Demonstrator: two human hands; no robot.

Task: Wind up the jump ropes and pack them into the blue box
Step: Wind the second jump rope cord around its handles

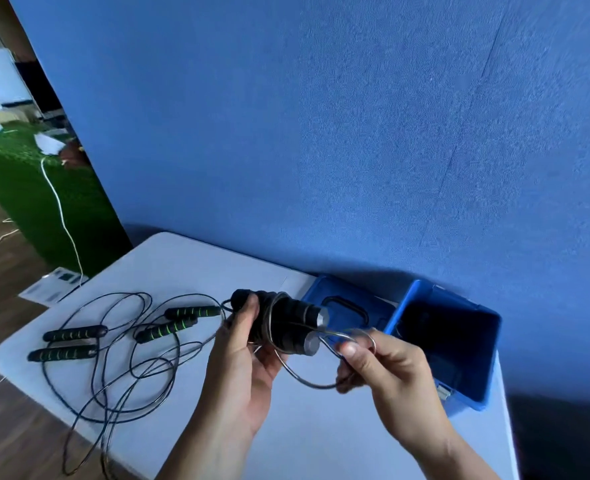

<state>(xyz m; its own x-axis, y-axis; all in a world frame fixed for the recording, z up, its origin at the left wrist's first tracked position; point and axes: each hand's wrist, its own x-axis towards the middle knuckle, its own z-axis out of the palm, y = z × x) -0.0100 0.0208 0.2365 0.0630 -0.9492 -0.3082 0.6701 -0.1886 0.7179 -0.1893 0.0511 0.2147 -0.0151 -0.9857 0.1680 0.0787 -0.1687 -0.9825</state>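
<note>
Fingers of the left hand [241, 368] curl round a pair of black handles [286, 323] with cord wound about them, metal ends pointing toward three o'clock. The right hand [390, 368] pinches a free loop of cord [304, 379] between thumb and fingers, just beside the handles. At three o'clock the blue box [399, 311] stands open on the white table [182, 265], its lid [324, 289] lying open at its nine o'clock. At nine o'clock two unwound jump ropes [75, 332] lie tangled.

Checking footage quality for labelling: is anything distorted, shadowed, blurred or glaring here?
Head view: the wide-angle lens bends the table edge; the blue box interior sits in deep shadow; the rope loop by the right hand looks slightly smeared; the metal handle caps catch mild glare.
</note>
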